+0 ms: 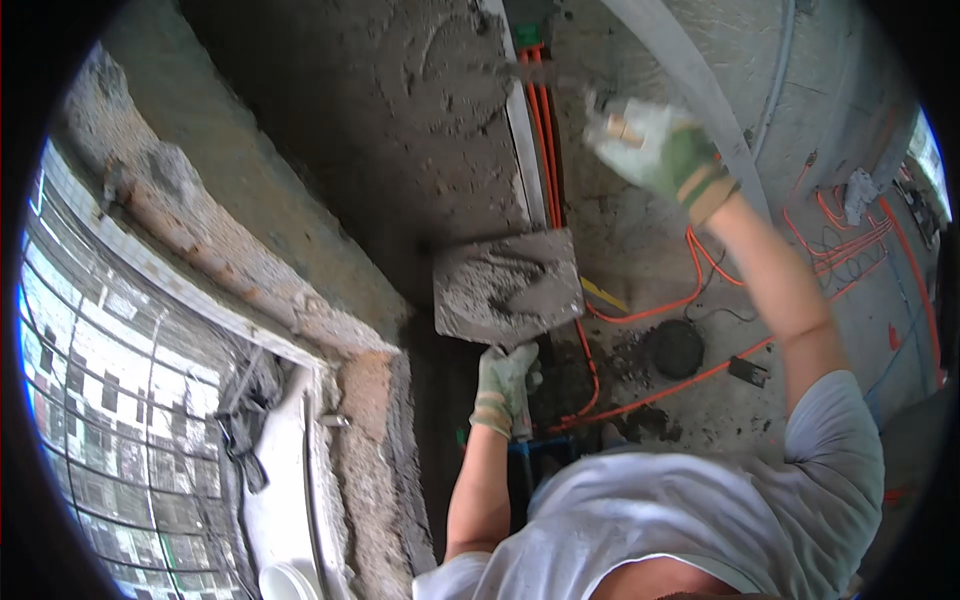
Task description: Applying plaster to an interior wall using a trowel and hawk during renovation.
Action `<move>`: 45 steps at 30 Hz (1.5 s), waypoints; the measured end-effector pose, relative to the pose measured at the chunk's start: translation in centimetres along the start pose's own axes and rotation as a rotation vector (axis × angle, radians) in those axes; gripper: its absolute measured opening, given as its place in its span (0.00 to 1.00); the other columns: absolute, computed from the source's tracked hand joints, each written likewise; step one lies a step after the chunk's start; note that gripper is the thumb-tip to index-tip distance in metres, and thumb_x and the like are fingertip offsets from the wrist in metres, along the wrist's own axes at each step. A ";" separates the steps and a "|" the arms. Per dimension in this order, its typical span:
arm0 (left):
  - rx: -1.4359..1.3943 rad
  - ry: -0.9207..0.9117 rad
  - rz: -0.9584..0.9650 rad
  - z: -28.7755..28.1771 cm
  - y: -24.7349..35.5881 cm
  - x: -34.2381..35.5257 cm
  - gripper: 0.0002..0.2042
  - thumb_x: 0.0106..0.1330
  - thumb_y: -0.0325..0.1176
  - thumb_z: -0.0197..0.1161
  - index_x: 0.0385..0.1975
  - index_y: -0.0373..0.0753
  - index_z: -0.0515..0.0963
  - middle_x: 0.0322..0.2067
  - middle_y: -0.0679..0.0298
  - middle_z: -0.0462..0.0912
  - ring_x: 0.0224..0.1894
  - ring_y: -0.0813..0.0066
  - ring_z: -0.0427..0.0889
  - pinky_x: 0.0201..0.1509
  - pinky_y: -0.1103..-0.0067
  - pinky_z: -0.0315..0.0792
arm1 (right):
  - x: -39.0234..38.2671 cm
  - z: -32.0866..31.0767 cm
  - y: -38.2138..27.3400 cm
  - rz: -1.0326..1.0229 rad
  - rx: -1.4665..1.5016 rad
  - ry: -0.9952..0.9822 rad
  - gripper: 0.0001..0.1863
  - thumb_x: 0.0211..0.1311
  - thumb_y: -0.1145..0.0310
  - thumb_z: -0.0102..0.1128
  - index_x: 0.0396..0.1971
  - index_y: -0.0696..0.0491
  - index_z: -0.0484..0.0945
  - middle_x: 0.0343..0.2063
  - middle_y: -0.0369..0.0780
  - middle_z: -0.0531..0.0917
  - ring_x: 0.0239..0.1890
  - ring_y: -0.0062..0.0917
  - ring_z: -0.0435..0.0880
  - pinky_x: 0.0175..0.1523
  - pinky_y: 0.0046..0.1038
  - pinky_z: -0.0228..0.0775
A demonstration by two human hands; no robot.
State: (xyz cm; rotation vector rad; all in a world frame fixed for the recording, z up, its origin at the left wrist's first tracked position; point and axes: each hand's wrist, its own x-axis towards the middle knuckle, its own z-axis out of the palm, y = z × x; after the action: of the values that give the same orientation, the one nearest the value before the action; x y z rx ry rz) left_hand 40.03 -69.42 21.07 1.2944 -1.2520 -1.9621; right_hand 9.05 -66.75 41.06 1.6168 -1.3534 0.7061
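A person in a pale grey T-shirt [690, 500] works with both hands gloved. The left hand [505, 385] is closed at the near edge of a mortar hawk [562, 315], a squarish flat board in the middle of the view; the grip itself is partly hidden. A ridged heap of grey mortar [485, 290] lies on the board, thickest toward its left and centre.

The right hand [640, 145], blurred, is raised farther out and to the right, its fingers wrapped around the light-brown handle of a plastering trowel [545, 73]. The trowel's dark blade points left, crossing in front of orange conduits [548, 170] and a pale straight strip [527, 150] toward a mortar-coated wall [430, 110]. Whether the blade touches the wall cannot be told. The coating there shows curved, rough marks.

The conduits run down from a green box [528, 37], passing just beside the strip. More orange tubing [650, 316] loops across the floor, near a dark round object or patch [677, 348] whose nature is unclear. A short yellow strip [604, 295] lies just right of the hawk. On the left, a window [130, 400] is crossed by a dark grid, and a white bucket [285, 581] stands at the lower edge.
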 end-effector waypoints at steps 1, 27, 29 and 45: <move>0.004 0.009 -0.029 0.1 0.0 0.1 0.07 0.62 0.33 0.69 0.36 0.41 0.79 0.23 0.67 0.79 0.18 0.77 0.76 0.21 0.79 0.69 | -2.5 0.5 -2.3 0.007 0.094 -0.119 0.13 0.61 0.54 0.64 0.28 0.50 0.82 0.28 0.42 0.82 0.27 0.41 0.83 0.30 0.39 0.76; -0.010 -0.169 0.103 2.4 3.8 -2.5 0.10 0.64 0.35 0.69 0.40 0.42 0.76 0.26 0.70 0.78 0.19 0.79 0.74 0.24 0.79 0.71 | 12.8 4.0 -2.6 0.546 1.033 -0.224 0.24 0.65 0.41 0.61 0.28 0.50 0.81 0.20 0.38 0.82 0.18 0.24 0.80 0.20 0.30 0.71; -0.016 -0.140 0.093 1.9 3.8 -1.7 0.10 0.63 0.35 0.69 0.40 0.42 0.76 0.27 0.68 0.79 0.19 0.79 0.75 0.24 0.80 0.71 | 14.3 4.1 1.3 0.676 1.103 -0.301 0.29 0.67 0.42 0.59 0.39 0.59 0.83 0.22 0.44 0.84 0.16 0.23 0.81 0.16 0.19 0.70; -0.044 -0.080 0.089 0.7 2.6 0.1 0.09 0.64 0.35 0.69 0.39 0.42 0.77 0.24 0.68 0.79 0.18 0.78 0.75 0.23 0.79 0.70 | 17.8 -1.4 2.7 0.230 0.300 -0.540 0.27 0.66 0.46 0.62 0.22 0.58 0.79 0.17 0.42 0.80 0.22 0.26 0.80 0.31 0.33 0.73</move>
State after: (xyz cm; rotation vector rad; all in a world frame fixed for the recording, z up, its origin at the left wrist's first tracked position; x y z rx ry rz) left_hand 39.12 -70.38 23.37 1.1295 -1.2738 -1.9837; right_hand 10.92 -73.71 57.64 2.0038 -1.9154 0.6529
